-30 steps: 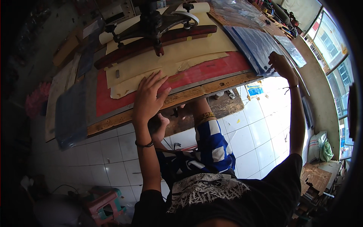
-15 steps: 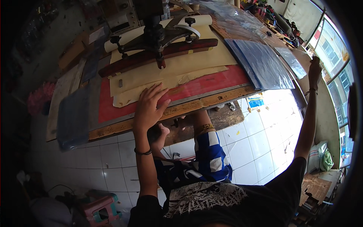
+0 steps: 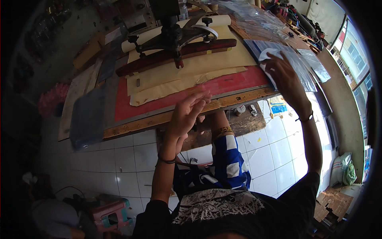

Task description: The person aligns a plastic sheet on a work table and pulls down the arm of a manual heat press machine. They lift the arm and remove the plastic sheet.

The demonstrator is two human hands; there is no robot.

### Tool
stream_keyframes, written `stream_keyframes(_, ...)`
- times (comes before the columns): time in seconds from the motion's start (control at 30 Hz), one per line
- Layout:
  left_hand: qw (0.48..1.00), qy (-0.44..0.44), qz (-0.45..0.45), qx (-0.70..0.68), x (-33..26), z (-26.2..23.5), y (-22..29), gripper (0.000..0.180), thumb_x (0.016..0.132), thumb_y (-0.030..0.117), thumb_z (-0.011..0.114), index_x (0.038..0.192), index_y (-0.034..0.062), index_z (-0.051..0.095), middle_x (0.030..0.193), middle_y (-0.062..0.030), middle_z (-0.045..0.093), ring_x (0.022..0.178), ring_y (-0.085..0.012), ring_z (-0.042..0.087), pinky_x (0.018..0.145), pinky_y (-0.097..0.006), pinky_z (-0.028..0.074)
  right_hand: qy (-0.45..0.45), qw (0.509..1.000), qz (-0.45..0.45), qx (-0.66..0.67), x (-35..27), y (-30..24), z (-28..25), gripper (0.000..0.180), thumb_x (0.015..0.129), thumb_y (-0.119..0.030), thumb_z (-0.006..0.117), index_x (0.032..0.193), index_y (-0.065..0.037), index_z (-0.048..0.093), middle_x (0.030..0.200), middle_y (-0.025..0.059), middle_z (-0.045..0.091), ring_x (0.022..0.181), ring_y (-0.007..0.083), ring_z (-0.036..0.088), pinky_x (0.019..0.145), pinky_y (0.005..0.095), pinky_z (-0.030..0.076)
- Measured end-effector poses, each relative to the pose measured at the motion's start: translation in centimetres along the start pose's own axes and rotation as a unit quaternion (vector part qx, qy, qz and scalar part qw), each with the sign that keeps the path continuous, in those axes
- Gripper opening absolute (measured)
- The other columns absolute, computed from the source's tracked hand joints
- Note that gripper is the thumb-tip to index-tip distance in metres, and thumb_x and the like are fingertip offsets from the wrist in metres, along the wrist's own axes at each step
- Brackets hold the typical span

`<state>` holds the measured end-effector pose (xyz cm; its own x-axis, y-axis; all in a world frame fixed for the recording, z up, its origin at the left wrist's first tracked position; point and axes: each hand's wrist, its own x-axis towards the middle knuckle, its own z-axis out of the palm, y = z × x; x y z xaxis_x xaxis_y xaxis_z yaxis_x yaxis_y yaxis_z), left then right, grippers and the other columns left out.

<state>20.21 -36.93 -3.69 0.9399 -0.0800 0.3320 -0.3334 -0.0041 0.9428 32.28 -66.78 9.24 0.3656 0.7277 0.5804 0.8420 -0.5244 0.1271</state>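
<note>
My left hand hovers just off the table's front edge, its fingers stretched toward the right and nothing visible in them. Over the stack of clear bluish plastic sheets at the table's right is my right hand, fingers apart and slightly bent. A white rounded patch shows by its fingertips; I cannot tell whether it is a separate piece or touched. Tan sheets with ragged front edges lie on a red mat. Above them stands a press-like frame with a dark red bar and black knobs.
A plastic sheet hangs over the table's left front corner. Below is a white tiled floor with a red and green stool at lower left. A wooden board lies under the table. Windows line the right side.
My right hand has come in from the far right to the plastic sheets. My left hand has lifted off the tan sheets and drawn back toward me. The white patch is newly visible.
</note>
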Motion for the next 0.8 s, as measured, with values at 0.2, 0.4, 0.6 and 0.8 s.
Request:
stream_keyframes(0.2,0.959,0.056,-0.163,-0.223,-1.8,5.3,0.0,0.072,0.102,0.036,0.053,0.156,0.0046,0.017,0.135,-0.0211,0.054,0.100,-0.0126,0.063,0.079,-0.024,0.052,-0.158,0.954,-0.169,0.193,-3.4,-12.2,6.0,0.019,0.094,-0.018,0.062,0.107,-0.004,0.062,0.117,0.0098,0.065,0.129,0.0315,0.053,0.115,0.0564,0.033)
stream_keyframes(0.4,0.965,0.130,-0.103,-0.205,-5.6,3.7,-1.3,0.058,0.104,0.024,0.051,0.151,0.0015,0.024,0.110,-0.0195,0.067,0.089,-0.0210,0.070,0.078,-0.034,0.061,-0.039,0.956,0.103,0.272,-4.9,-11.1,5.8,0.020,0.088,-0.008,0.068,0.107,-0.005,0.062,0.122,0.0136,0.062,0.123,0.0335,0.054,0.101,0.0453,0.046)
stream_keyframes(0.6,0.975,0.131,-0.164,0.067,-6.7,2.1,-0.7,0.047,0.098,0.021,0.061,0.140,0.0081,0.045,0.101,-0.0149,0.067,0.080,-0.0197,0.072,0.064,-0.032,0.059,0.148,0.888,0.372,0.228,-11.1,-9.4,11.3,0.041,0.088,-0.004,0.069,0.127,-0.006,0.056,0.129,0.0138,0.057,0.123,0.0327,0.053,0.101,0.0436,0.044)
stream_keyframes(0.8,0.775,0.209,0.057,0.593,-1.8,3.4,2.0,0.061,0.081,0.027,0.078,0.136,0.0181,0.054,0.103,-0.0068,0.061,0.089,-0.0265,0.063,0.073,-0.039,0.050,0.122,0.919,0.361,0.100,-8.6,-8.6,12.6,0.056,0.082,-0.017,0.078,0.134,-0.023,0.058,0.140,0.0096,0.047,0.133,0.0319,0.038,0.108,0.0491,0.033)
